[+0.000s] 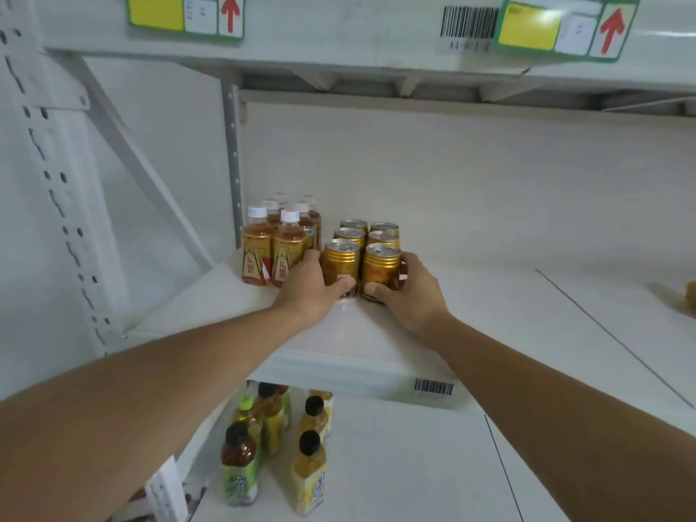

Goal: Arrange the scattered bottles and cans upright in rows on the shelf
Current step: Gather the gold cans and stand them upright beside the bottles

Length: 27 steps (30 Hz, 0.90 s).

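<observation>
Several gold cans stand upright in two rows on the white shelf [489, 314]. My left hand [310, 286] grips the front left can [341, 263], thumb across its front. My right hand [408, 290] grips the front right can [380, 267], fingers wrapped round its right side. Left of the cans, several amber tea bottles [258, 250] with white caps stand upright in two rows against the shelf's left post. The cans behind the front pair are partly hidden.
A yellowish object [683, 295] lies at the shelf's far right edge, cut off by the frame. On the lower shelf [395, 465] stand several dark-capped yellow and green bottles [310, 472]. The upper shelf edge [339, 39] carries labels and a barcode overhead.
</observation>
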### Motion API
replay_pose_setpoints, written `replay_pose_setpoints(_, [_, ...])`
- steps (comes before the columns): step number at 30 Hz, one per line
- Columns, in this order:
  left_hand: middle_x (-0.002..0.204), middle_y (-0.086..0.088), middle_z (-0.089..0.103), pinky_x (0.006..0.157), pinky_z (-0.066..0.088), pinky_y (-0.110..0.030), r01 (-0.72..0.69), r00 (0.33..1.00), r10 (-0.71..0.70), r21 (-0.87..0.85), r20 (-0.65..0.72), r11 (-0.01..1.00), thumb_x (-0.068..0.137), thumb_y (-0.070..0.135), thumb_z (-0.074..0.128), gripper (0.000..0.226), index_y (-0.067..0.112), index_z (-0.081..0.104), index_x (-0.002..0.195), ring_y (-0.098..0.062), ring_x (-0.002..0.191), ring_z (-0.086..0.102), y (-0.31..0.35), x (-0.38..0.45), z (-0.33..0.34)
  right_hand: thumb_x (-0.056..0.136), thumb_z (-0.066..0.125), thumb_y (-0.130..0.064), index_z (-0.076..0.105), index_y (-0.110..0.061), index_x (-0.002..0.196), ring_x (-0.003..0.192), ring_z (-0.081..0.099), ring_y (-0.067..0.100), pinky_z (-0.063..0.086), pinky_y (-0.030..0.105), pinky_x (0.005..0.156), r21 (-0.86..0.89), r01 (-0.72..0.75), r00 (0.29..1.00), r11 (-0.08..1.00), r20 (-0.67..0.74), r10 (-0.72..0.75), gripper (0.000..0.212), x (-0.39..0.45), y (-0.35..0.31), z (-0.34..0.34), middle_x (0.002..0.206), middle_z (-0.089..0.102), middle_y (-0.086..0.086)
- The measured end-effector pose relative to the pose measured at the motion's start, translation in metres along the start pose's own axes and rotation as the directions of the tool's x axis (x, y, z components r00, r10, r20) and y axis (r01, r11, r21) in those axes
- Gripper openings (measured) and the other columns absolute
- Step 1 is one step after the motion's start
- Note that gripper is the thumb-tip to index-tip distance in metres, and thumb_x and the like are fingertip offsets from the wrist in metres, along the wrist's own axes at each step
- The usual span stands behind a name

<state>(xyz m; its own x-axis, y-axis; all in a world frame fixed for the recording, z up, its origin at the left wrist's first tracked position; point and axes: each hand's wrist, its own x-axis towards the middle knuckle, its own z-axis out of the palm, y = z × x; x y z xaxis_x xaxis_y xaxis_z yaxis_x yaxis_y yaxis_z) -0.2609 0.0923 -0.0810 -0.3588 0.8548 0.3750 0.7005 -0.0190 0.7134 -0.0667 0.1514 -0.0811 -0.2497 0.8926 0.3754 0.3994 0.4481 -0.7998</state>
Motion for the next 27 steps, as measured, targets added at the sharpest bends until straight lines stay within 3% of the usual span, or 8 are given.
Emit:
replay_pose_setpoints(4, [0.131,-0.004,0.072,0.102,0.054,-0.049,-0.024,1.0,0.024,0.028,0.017,0.999,0.095,0.048,0.077,0.056,0.017,0.057,0.137,-0.028,0.121,0.067,-0.002,0.004,0.003,0.08,0.086,-0.046,0.06,-0.032,0.133,0.094,0.065,0.007,0.042,0.016,0.071,-0.089,0.004,0.999,0.996,-0.048,-0.008,0.06,0.006,0.003,0.006,0.101,0.059,-0.025])
replay_pose_setpoints(8, [0.132,-0.002,0.072,0.102,0.054,-0.047,0.011,0.998,-0.016,0.081,0.064,0.997,0.097,0.059,0.069,0.055,0.021,0.06,0.137,-0.029,0.122,0.067,-0.005,0.008,0.004,0.083,0.078,-0.056,0.061,-0.03,0.126,0.093,0.061,0.012,0.045,0.029,0.076,-0.208,-0.029,0.997,0.978,-0.071,0.014,0.054,0.009,0.008,0.013,0.109,0.07,-0.012])
replay_pose_setpoints(10, [0.135,-0.001,0.071,0.101,0.053,-0.046,0.01,0.996,-0.02,0.112,0.085,0.994,0.099,0.062,0.064,0.056,0.023,0.06,0.139,-0.03,0.123,0.066,-0.006,0.009,0.005,0.085,0.075,-0.058,0.059,-0.028,0.126,0.092,0.06,0.014,0.043,0.031,0.075,-0.252,-0.03,0.998,0.967,-0.068,0.013,0.053,0.009,0.011,0.015,0.113,0.072,-0.008])
replay_pose_setpoints(14, [0.144,-0.006,0.065,0.104,0.051,-0.046,0.01,0.995,-0.026,0.167,0.098,0.986,0.104,0.062,0.053,0.06,0.023,0.05,0.149,-0.035,0.13,0.062,-0.005,0.006,0.01,0.088,0.072,-0.058,0.057,-0.024,0.128,0.107,0.066,0.024,0.043,0.034,0.078,-0.289,-0.027,0.998,0.957,-0.058,0.011,0.055,0.009,0.012,0.016,0.119,0.072,-0.002])
replay_pose_setpoints(16, [0.144,-0.008,0.065,0.103,0.051,-0.047,0.015,0.995,-0.032,0.168,0.094,0.986,0.105,0.061,0.051,0.06,0.021,0.048,0.149,-0.037,0.129,0.062,-0.003,0.005,0.01,0.089,0.071,-0.058,0.055,-0.023,0.128,0.104,0.064,0.023,0.042,0.034,0.077,-0.293,-0.027,0.998,0.956,-0.055,0.011,0.054,0.008,0.01,0.016,0.116,0.071,-0.003])
replay_pose_setpoints(21, [0.128,-0.01,0.07,0.093,0.055,-0.047,0.054,0.997,-0.063,0.154,0.052,0.987,0.103,0.062,0.055,0.057,0.016,0.051,0.137,-0.037,0.116,0.067,0.002,0.0,0.01,0.09,0.066,-0.061,0.047,-0.031,0.116,0.086,0.052,0.015,0.038,0.033,0.068,-0.324,-0.029,0.998,0.946,-0.059,0.01,0.044,0.004,0.006,0.017,0.094,0.055,-0.014])
replay_pose_setpoints(25, [0.104,0.006,0.07,0.071,0.053,-0.036,0.075,0.994,-0.08,0.063,0.08,0.995,0.087,0.064,0.064,0.054,0.029,0.051,0.127,-0.017,0.09,0.068,0.009,-0.004,0.001,0.078,0.064,-0.062,0.047,-0.036,0.106,0.08,0.057,0.007,0.043,0.03,0.063,-0.275,-0.05,0.997,0.96,-0.068,0.033,0.041,-0.003,-0.007,0.015,0.092,0.059,-0.018])
replay_pose_setpoints(27, [0.101,0.012,0.069,0.069,0.051,-0.033,0.082,0.992,-0.083,0.012,0.092,0.997,0.078,0.057,0.069,0.053,0.037,0.05,0.124,-0.01,0.086,0.066,0.014,-0.009,-0.004,0.073,0.062,-0.058,0.052,-0.038,0.107,0.086,0.063,0.009,0.051,0.032,0.069,-0.246,-0.04,0.996,0.969,-0.082,0.02,0.041,-0.011,-0.017,0.011,0.096,0.064,-0.016])
